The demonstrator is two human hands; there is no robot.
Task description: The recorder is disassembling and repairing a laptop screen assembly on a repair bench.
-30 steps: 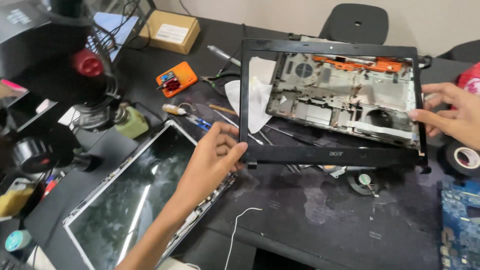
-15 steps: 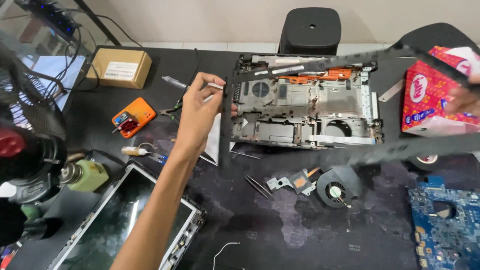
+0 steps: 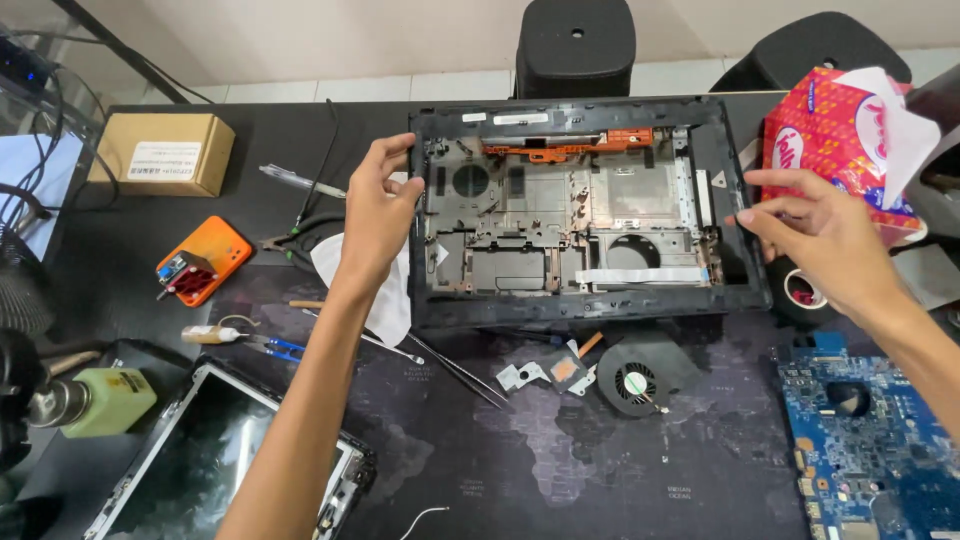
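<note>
Black laptop base (image 3: 560, 215) between left hand (image 3: 378, 215) and right hand (image 3: 815, 235)

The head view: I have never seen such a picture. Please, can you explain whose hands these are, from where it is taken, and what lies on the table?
The picture comes from a camera worn on a person's head, looking down at their own two bare hands over a dark table. No machine is working here.

The left hand grips the left edge of an opened laptop shell, a black frame with empty bays inside. The right hand is at the shell's right edge, fingers spread; whether it touches is hard to tell.

Around it lie a small round fan, a blue circuit board, a laptop screen, an orange tool case, a cardboard box, a white cloth and a red tissue box.
</note>
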